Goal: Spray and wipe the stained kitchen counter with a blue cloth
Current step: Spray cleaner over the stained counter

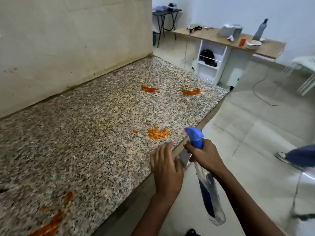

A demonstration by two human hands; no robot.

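Observation:
A speckled granite counter runs from lower left to upper right and carries several orange-red stains. The nearest stain lies just beyond my hands; two more stains sit farther back, and a smear lies at lower left. My right hand grips the neck of a clear spray bottle with a blue trigger head, its nozzle pointing toward the nearest stain. My left hand lies flat with straight fingers at the counter's front edge. No blue cloth is in view.
A beige tiled wall backs the counter. To the right is tiled floor. Beyond stand a wooden shelf with a bowl and bottle, a white cabinet and a dark folding table. Another person's shoe and leg appear at right.

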